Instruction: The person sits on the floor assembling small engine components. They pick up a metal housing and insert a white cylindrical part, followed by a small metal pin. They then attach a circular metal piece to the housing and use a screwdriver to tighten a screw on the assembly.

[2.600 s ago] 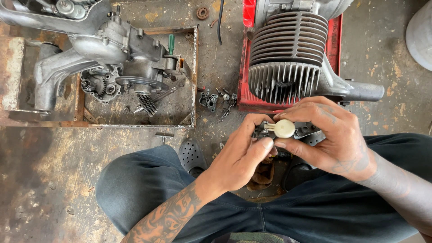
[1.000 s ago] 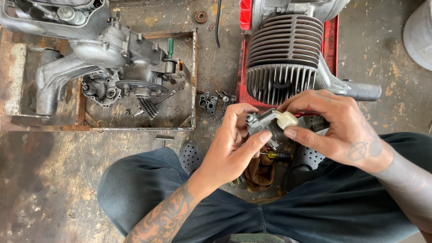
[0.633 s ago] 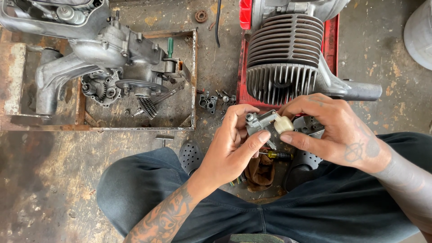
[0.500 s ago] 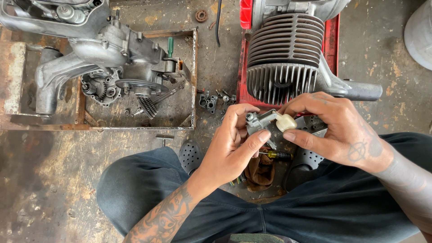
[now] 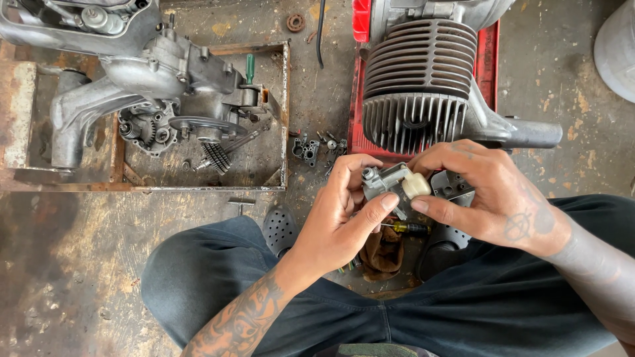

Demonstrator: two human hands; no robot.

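Fingers of both your hands are closed on the small metal carburetor part point(image 5: 387, 182), which you hold above your lap, just in front of the finned cylinder. Your left hand point(image 5: 340, 221) cups it from below, thumb pressed along its near side; your right hand point(image 5: 486, 198) pinches its cream-coloured plastic piece point(image 5: 416, 184) between thumb and forefinger.

You sit on a stained, oil-dark concrete floor point(image 5: 79, 264), gritty and rust-blotched. At the upper left a rusty, shallow metal tray point(image 5: 283, 119) holds a grey engine casing point(image 5: 152, 79) with exposed gears and a green-handled tool point(image 5: 250, 67) standing up in it. Ahead of you the finned cylinder point(image 5: 420, 86) lies on a red tray point(image 5: 491, 66), whose red edge shows on either side. Small loose fittings point(image 5: 311, 149) lie between the two trays, and a rusty ring point(image 5: 295, 22) sits near the top edge. Beneath your hands lie a brown rag point(image 5: 385, 254) and a yellow-handled screwdriver point(image 5: 407, 228). A pale rounded container point(image 5: 615, 46) shows at the upper right corner.
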